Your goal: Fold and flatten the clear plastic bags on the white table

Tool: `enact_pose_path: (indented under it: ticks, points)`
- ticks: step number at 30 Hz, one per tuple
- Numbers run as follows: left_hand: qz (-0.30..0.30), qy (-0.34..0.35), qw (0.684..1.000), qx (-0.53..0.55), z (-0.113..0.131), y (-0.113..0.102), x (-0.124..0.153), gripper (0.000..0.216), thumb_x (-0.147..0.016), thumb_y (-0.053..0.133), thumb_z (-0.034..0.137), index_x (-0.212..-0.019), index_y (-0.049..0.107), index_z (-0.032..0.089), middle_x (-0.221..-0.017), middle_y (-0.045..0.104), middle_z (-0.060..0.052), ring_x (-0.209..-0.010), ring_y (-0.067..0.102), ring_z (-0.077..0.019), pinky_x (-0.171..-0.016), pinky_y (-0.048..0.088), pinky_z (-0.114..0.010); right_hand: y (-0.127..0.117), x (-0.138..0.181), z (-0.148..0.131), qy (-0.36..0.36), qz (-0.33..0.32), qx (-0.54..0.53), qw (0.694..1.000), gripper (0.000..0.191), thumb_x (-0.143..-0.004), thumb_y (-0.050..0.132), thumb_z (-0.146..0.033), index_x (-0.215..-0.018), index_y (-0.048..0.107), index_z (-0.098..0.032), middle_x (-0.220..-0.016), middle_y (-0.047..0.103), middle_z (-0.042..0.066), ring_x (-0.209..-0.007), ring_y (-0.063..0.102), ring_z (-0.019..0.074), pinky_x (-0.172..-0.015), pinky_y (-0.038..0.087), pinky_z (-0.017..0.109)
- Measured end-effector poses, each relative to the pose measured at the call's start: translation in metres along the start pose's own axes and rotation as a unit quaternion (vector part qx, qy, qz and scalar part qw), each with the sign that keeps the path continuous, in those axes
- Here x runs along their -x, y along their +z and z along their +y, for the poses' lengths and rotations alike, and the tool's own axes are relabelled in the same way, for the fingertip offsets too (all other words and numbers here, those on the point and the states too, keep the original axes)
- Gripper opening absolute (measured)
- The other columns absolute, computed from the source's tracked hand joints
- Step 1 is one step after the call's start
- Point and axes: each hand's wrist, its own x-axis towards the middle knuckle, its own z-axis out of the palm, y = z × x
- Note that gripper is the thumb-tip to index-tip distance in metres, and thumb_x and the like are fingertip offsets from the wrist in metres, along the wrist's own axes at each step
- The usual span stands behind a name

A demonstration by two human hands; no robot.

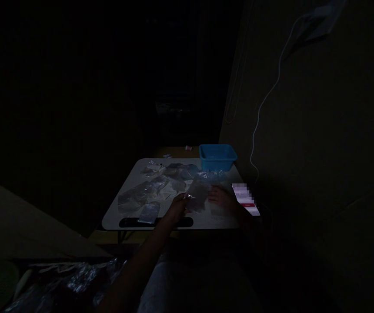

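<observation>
In the dim head view, a clear plastic bag (pixel 197 196) lies near the middle of the small white table (pixel 115 219). My left hand (pixel 176 208) pinches its left edge, thumb and fingers closed on the film. On the bag's right side is my right hand (pixel 218 196), its fingers stretched out and pointing left; whether they touch the film I cannot tell. Several crumpled clear bags (pixel 165 184) spread over the left and back of the tabletop. A small folded plastic packet (pixel 149 212) rests at the front edge, partly over the dark slot.
A blue plastic basin (pixel 218 164) stands at the table's back right corner. Beside the right edge lies a lit phone (pixel 247 202), with a white cable (pixel 260 108) along the wall. Shiny plastic (pixel 82 276) is heaped at the lower left.
</observation>
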Motion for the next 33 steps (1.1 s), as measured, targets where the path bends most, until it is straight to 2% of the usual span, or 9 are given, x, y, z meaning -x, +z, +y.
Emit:
enact_pose_path:
  ticks: [3,6,9,12,17,21,24,30,33]
  points:
    - [0.024,-0.026,0.991,0.127,-0.003,0.01,0.005,0.027,-0.052,0.065,0.023,-0.076,0.055,0.017,-0.07,0.063,0.0,-0.059,0.058,-0.0129,-0.053,0.044,-0.024,0.014,0.012,0.016,0.093,-0.04,-0.043,0.994,0.022,-0.061,0.061,-0.036,-0.076,0.058,-0.02,-0.063,0.06,0.0,-0.061,0.058,0.0145,-0.063,0.045,0.031]
    - [-0.003,-0.032,0.991,0.133,-0.002,0.012,0.006,0.026,-0.05,0.066,0.023,-0.073,0.059,0.014,-0.069,0.064,-0.002,-0.06,0.057,-0.0132,-0.055,0.042,-0.023,0.028,0.017,0.021,0.06,-0.053,-0.029,0.996,0.017,-0.056,0.065,-0.029,-0.065,0.057,-0.017,-0.057,0.057,-0.002,-0.056,0.054,0.0119,-0.058,0.042,0.026]
    - [-0.043,-0.031,0.992,0.116,0.0,0.006,0.005,0.023,-0.053,0.065,0.028,-0.069,0.061,0.011,-0.063,0.062,-0.003,-0.055,0.056,-0.0124,-0.053,0.041,-0.022,0.031,0.017,0.02,0.044,-0.07,-0.006,0.997,0.015,-0.054,0.066,-0.026,-0.059,0.056,-0.016,-0.051,0.053,-0.004,-0.049,0.049,0.0092,-0.051,0.038,0.023]
    - [-0.048,-0.035,0.993,0.097,0.0,0.001,0.004,0.024,-0.052,0.065,0.027,-0.069,0.061,0.011,-0.059,0.061,-0.001,-0.05,0.054,-0.011,-0.049,0.04,-0.021,0.028,0.019,0.019,0.044,-0.083,0.016,0.995,0.014,-0.055,0.064,-0.027,-0.061,0.056,-0.017,-0.053,0.053,-0.004,-0.048,0.048,0.0088,-0.049,0.037,0.022]
    - [-0.048,-0.029,0.997,0.06,-0.001,0.001,0.008,0.029,-0.056,0.061,0.03,-0.078,0.06,0.012,-0.062,0.06,-0.001,-0.051,0.054,-0.0108,-0.048,0.04,-0.021,0.026,0.025,0.02,-0.002,-0.056,0.119,0.991,0.015,-0.066,0.053,-0.03,-0.076,0.057,-0.019,-0.068,0.06,0.0,-0.06,0.054,0.0127,-0.055,0.041,0.024]
    - [-0.07,-0.028,0.997,0.024,0.004,0.002,0.013,0.021,-0.055,0.058,0.025,-0.072,0.059,0.013,-0.056,0.056,0.003,-0.046,0.049,-0.0078,-0.044,0.036,-0.018,0.027,0.026,0.024,-0.032,-0.041,0.238,0.97,0.02,-0.076,0.04,-0.027,-0.086,0.057,-0.021,-0.072,0.06,0.002,-0.068,0.056,0.0146,-0.058,0.043,0.024]
    - [-0.069,-0.025,0.997,0.021,0.008,0.002,0.014,0.021,-0.059,0.055,0.028,-0.075,0.059,0.015,-0.052,0.053,0.005,-0.041,0.045,-0.0061,-0.042,0.035,-0.017,0.026,0.025,0.025,-0.053,-0.042,0.298,0.952,0.022,-0.079,0.038,-0.024,-0.09,0.056,-0.021,-0.072,0.06,0.003,-0.071,0.056,0.0155,-0.059,0.043,0.024]
    - [-0.045,-0.044,0.998,0.03,0.006,0.0,0.009,0.021,-0.061,0.052,0.024,-0.079,0.058,0.015,-0.052,0.053,0.004,-0.042,0.047,-0.0064,-0.042,0.036,-0.017,0.019,0.027,0.02,-0.045,-0.016,0.286,0.957,0.024,-0.079,0.034,-0.021,-0.089,0.056,-0.02,-0.074,0.06,0.004,-0.073,0.057,0.0152,-0.061,0.045,0.025]
    - [-0.043,-0.037,0.998,0.015,0.004,-0.001,0.007,0.019,-0.062,0.049,0.021,-0.077,0.059,0.015,-0.054,0.055,0.004,-0.043,0.048,-0.0072,-0.044,0.037,-0.018,0.015,0.029,0.019,-0.037,-0.026,0.217,0.975,0.021,-0.074,0.04,-0.024,-0.085,0.058,-0.02,-0.077,0.061,0.004,-0.073,0.057,0.0153,-0.061,0.045,0.026]
